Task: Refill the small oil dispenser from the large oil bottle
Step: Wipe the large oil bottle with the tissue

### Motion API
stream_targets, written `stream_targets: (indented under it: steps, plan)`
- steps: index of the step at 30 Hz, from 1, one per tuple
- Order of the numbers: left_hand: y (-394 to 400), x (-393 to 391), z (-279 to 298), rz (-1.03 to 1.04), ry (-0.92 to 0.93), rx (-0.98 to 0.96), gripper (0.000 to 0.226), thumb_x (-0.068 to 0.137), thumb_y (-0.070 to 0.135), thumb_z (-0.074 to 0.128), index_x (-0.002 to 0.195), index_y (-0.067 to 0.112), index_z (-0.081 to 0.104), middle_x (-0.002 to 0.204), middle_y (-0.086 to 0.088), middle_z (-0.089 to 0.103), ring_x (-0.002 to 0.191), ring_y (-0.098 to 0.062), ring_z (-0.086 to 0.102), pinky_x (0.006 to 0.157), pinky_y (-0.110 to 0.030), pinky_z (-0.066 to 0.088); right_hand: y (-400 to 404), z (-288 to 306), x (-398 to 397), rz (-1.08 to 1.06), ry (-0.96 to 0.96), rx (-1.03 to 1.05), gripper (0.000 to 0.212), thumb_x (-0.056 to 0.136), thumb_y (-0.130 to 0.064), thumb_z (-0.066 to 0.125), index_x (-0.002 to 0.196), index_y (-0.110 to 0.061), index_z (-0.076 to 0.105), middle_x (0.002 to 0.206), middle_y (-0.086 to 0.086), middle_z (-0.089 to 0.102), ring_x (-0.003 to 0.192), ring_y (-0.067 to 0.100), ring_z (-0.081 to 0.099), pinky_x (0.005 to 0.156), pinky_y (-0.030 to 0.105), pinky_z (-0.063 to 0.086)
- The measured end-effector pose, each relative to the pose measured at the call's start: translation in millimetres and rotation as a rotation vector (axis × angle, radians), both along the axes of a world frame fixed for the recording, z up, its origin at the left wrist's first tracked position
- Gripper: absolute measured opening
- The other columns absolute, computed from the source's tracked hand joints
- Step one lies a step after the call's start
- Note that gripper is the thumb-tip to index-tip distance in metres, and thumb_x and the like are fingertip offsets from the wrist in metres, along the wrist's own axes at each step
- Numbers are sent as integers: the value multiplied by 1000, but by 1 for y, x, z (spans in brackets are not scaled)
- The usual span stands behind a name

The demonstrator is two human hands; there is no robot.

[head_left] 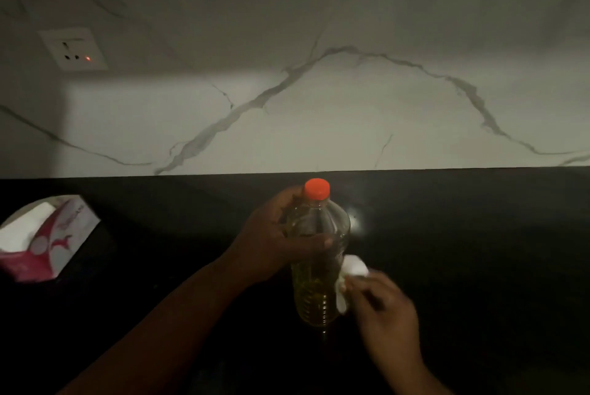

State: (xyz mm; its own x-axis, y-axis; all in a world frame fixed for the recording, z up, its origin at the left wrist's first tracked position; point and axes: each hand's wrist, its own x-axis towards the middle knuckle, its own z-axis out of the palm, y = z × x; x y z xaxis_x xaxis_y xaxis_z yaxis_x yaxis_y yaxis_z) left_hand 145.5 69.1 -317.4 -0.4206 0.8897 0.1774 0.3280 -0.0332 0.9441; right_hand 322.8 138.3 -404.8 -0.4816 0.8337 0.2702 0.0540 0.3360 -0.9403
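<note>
Clear plastic large oil bottle [316, 270], orange-capped, stood mid-counter, steadied by the left hand [271, 235] wrapped around its shoulder while the right hand [383, 305] pinched a white tissue wad [351, 270] against its side, apparently wiping drips.

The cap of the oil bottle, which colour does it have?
The cap is orange-red, closed on the oil bottle; the head view shows it.

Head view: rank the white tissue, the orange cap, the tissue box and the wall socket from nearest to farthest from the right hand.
1. White tissue: held in the right hand.
2. Orange cap: atop the bottle, above-left.
3. Tissue box: far left on the counter.
4. Wall socket: upper left, on the wall.
</note>
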Motion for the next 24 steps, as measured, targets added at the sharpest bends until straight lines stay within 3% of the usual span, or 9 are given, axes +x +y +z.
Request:
stream_targets:
  steps: [2, 4, 8, 11, 14, 18, 21, 23, 24]
  plan:
    - [1, 1, -4, 20, -3, 17, 63, 59, 29, 86, 117, 32, 62, 115, 5, 70, 106, -16, 68, 87, -34, 55, 3, -31, 8, 144, -377, -43, 21, 81, -7, 70, 66, -22, 68, 83, -6, 64, 82, -7, 60, 80, 17, 50]
    - [-1, 0, -4, 27, 8, 24, 63, 61, 30, 84, 119, 31, 61, 118, 5, 69, 109, -16, 67, 90, -38, 55, 9, -37, 6, 220, -543, -171, 16, 85, -12, 65, 71, -21, 67, 87, -7, 63, 82, -3, 60, 84, 23, 51]
    - [-2, 0, -1, 21, -15, 15, 70, 62, 27, 83, 126, 20, 57, 119, 1, 69, 109, -19, 67, 90, -38, 56, 25, 3, -11, 58, -144, -410, 22, 82, 0, 65, 76, -20, 70, 81, 5, 71, 77, 14, 66, 67, 19, 51]
    - [-1, 1, 3, 2, -23, -3, 67, 63, 25, 83, 125, 20, 58, 120, -3, 69, 112, -23, 66, 95, -42, 54, 37, 62, -21, 120, 126, -346, 22, 84, 5, 60, 96, -10, 71, 86, 7, 72, 78, 10, 65, 67, 18, 52]
    - [-2, -1, 7, -33, -45, -33, 64, 65, 22, 82, 125, 22, 59, 122, -2, 68, 114, -22, 65, 94, -39, 53, 42, 92, -28, 235, 97, -146, 33, 89, 0, 55, 95, -30, 69, 95, -20, 67, 87, -9, 63, 77, 16, 53]
    - [-5, -10, 13, -123, -62, -101, 60, 73, 3, 77, 128, 14, 57, 124, -8, 67, 116, -24, 64, 96, -37, 52, 25, 62, -23, 168, 87, -80, 29, 89, 0, 55, 100, -21, 71, 98, -12, 70, 91, -6, 64, 80, 13, 50]
    - [-7, -17, 22, -189, -68, -179, 63, 73, 3, 74, 132, 14, 54, 128, -10, 64, 118, -25, 62, 100, -38, 50, 16, 0, -12, 173, -313, -4, 26, 90, -2, 54, 101, -19, 71, 91, -10, 70, 79, -6, 64, 77, 15, 53]
    - [-6, -18, 30, -239, -45, -243, 65, 74, 6, 72, 134, 17, 52, 131, -10, 62, 121, -23, 60, 99, -38, 50, 12, -22, -6, 305, -647, -18, 26, 94, -11, 52, 114, -19, 66, 102, -3, 69, 78, -3, 61, 72, 9, 50]
    - [-5, -17, 34, -254, -19, -270, 66, 73, 10, 73, 134, 19, 50, 132, -10, 60, 122, -22, 59, 100, -38, 50, 12, -25, -4, 322, -679, -58, 26, 94, -12, 51, 116, -18, 64, 107, -1, 68, 77, -4, 60, 68, 5, 48]
